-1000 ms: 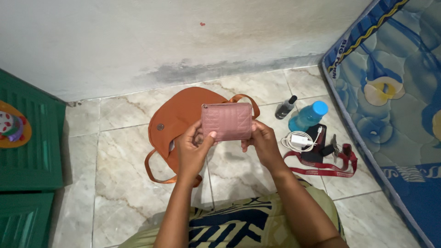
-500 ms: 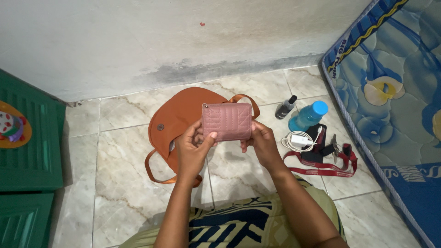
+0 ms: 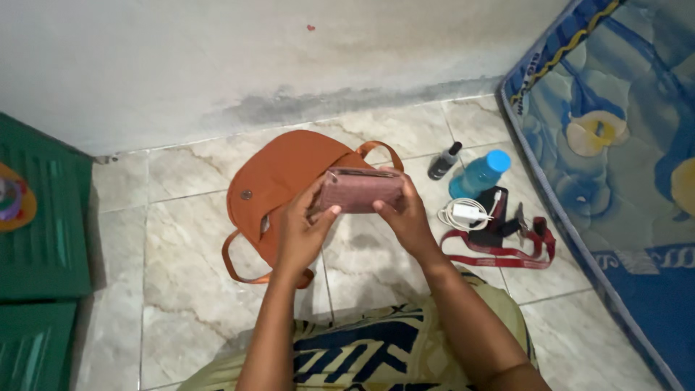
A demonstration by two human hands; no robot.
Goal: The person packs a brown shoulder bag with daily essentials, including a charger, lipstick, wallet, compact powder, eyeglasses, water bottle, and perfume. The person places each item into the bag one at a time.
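Both of my hands hold a small pink quilted wallet (image 3: 360,192) above the tiled floor. My left hand (image 3: 302,230) grips its left end and my right hand (image 3: 406,217) grips its right end. The wallet is tipped away from me, so its top edge shows. Under it on the floor lies an orange shoulder bag (image 3: 279,181) with its flap shut and its strap looped to the left.
To the right lie a small dark bottle (image 3: 443,161), a blue bottle (image 3: 476,174), a white charger with cable (image 3: 463,213), a black item and a red lanyard (image 3: 507,253). A blue patterned mattress (image 3: 615,145) runs along the right; green plastic panels (image 3: 40,239) stand left.
The wallet has tilted from facing me flat to edge-on, and my hands have shifted slightly lower with it.
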